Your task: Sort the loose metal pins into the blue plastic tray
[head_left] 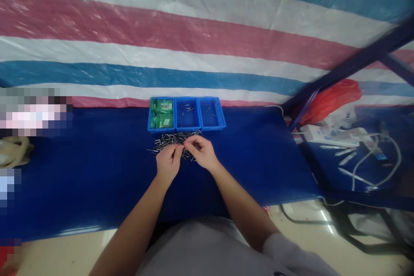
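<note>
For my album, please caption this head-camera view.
Left hand and right hand, close together over piled metal pieces, before three blue bins.

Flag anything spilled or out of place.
The heap of thin metal pieces lies loose on the blue table, outside the blue bins; it looks spilled, though perhaps deliberately placed. At right, a pale cable loops untidily.

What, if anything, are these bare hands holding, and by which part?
That cannot be told: the left hand and right hand are close together over the heap of slender, dark metal pieces, and anything pinched there is too small to see.
</note>
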`<move>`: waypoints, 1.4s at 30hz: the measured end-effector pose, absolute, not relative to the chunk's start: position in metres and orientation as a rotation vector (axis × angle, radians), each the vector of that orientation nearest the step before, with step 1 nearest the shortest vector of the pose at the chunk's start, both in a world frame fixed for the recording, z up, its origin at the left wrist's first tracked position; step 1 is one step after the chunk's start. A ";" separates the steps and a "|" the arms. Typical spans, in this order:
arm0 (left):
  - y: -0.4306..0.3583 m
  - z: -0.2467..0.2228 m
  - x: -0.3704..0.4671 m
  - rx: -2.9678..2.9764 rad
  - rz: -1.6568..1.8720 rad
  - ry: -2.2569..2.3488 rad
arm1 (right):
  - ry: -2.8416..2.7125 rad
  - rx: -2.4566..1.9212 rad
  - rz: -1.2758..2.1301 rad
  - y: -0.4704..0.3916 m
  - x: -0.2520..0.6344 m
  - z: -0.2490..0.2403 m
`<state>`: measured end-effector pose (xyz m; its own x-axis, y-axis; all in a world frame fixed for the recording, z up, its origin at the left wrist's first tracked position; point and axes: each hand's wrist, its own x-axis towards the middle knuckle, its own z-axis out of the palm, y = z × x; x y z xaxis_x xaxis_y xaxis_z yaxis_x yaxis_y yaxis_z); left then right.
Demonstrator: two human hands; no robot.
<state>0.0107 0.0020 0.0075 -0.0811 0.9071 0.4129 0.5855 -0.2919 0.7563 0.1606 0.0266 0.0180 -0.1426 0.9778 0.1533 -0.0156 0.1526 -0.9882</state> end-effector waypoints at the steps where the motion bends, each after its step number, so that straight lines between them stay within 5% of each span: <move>1: 0.002 0.007 0.011 1.843 1.326 1.622 | -1.367 -1.027 1.203 0.027 0.161 0.016; 42: 0.001 0.008 0.014 1.634 1.393 1.634 | -1.253 -1.059 1.184 0.028 0.160 0.023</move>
